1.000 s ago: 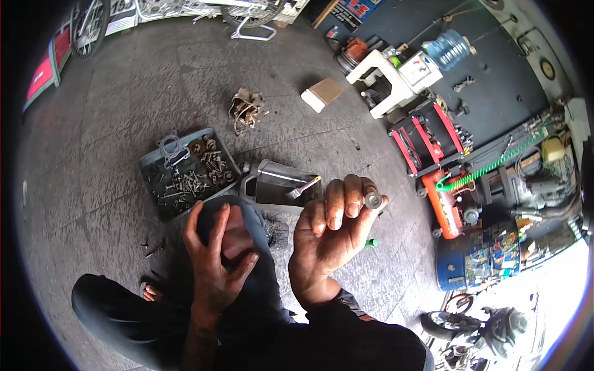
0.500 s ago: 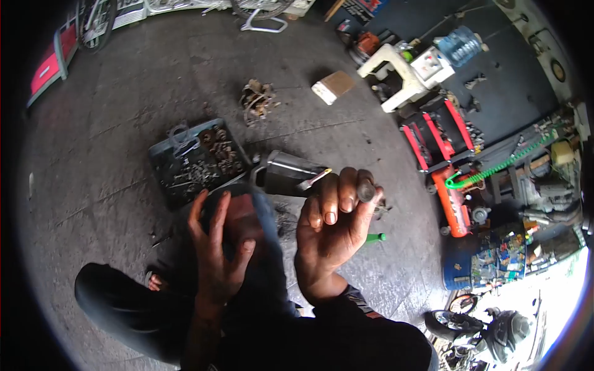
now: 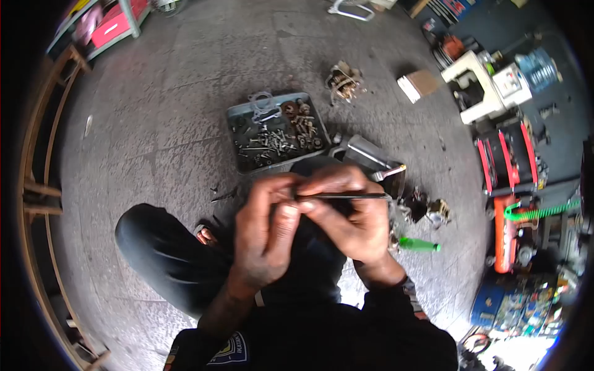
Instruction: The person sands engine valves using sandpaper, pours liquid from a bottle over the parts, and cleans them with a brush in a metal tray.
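Observation:
Both hands meet in front of my lap, fingertips almost touching. My right hand (image 3: 352,216) is closed in a pinch on a thin dark rod (image 3: 356,196), which lies level and points left toward the other hand. My left hand (image 3: 266,229) is closed too, its thumb and fingers pressed together at the rod's left end. Whatever sits between those fingertips is mostly hidden and too dark to name. Just beyond the hands, a grey tray (image 3: 278,162) on the floor holds bolts, small metal parts and a clear coiled tube (image 3: 263,102).
Right of the tray lie a grey metal container (image 3: 369,154), carburetor-like metal parts (image 3: 438,212) and a green bottle (image 3: 419,245). Farther off are a bag of parts (image 3: 345,83) and a box (image 3: 417,85). A wooden frame (image 3: 46,210) stands left; a red-edged tool chest (image 3: 508,157), right.
My hands have come together from apart, and the left has closed. My right hand showed a small round dark piece before; now a thin rod is in it. The view has shifted left.

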